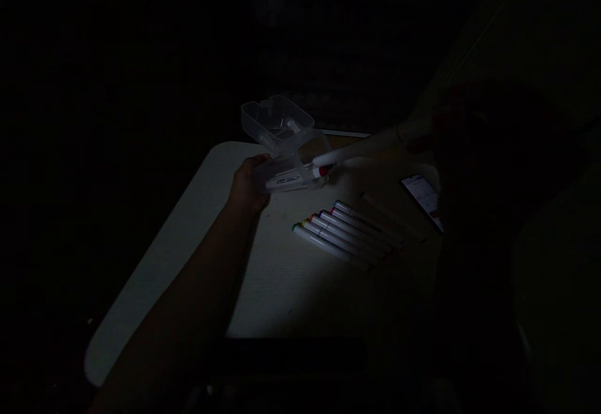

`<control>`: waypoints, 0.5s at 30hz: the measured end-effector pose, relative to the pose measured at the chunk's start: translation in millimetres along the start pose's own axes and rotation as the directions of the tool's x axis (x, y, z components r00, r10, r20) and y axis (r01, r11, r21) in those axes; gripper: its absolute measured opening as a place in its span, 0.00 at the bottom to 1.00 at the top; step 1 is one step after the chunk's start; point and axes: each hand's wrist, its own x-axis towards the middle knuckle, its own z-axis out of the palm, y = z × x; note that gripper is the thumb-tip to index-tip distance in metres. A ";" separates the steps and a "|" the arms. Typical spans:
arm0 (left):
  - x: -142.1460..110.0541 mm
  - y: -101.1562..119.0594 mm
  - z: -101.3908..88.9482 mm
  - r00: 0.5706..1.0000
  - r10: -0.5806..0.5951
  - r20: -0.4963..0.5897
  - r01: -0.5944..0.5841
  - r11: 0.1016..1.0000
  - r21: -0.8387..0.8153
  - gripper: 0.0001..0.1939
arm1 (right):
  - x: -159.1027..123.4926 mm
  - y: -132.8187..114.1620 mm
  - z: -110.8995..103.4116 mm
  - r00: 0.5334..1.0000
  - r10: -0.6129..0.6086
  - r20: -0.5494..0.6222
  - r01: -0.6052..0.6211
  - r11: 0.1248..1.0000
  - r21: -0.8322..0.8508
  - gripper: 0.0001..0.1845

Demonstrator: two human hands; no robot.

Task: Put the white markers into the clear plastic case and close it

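In dim light, my left hand (248, 183) is closed around the near left end of a clear plastic case (263, 177). The case's lid (277, 127) stands open at the back. Inside lie a few white markers (290, 179), one with a red end. My right hand (462, 129) is a dark, blurred shape on the right. Its fingers seem closed on a long white marker (359, 149) that slants down to the case's open side. Several white markers with coloured ends (335, 237) lie in a slanted row on the table in front of the case.
A phone (422, 198) with a lit screen lies to the right of the markers, partly hidden by my right arm. One more marker (392, 217) lies apart from the row, in shadow. The pale table (188, 238) has a rounded left edge. Darkness hides the surroundings.
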 end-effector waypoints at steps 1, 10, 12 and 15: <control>0.7 -0.5 -0.3 1.000 0.002 0.001 -0.002 1.000 -0.008 0.07 | 1.9 -10.9 2.9 0.987 0.056 -0.152 -0.054 0.998 0.015 0.17; 4.8 -2.9 -3.6 0.999 0.008 0.038 -0.007 1.000 -0.014 0.07 | 1.5 -44.1 38.3 0.998 0.035 -0.053 -0.025 0.984 0.177 0.12; 4.7 -2.8 -4.0 0.999 0.014 0.038 -0.014 1.000 -0.005 0.06 | 1.8 -40.6 48.9 0.999 0.032 0.002 -0.031 0.976 0.216 0.10; 4.5 -2.9 -4.1 0.999 0.015 0.035 -0.015 1.000 0.014 0.05 | 2.9 -35.0 60.9 0.994 0.002 0.107 -0.025 0.976 0.217 0.10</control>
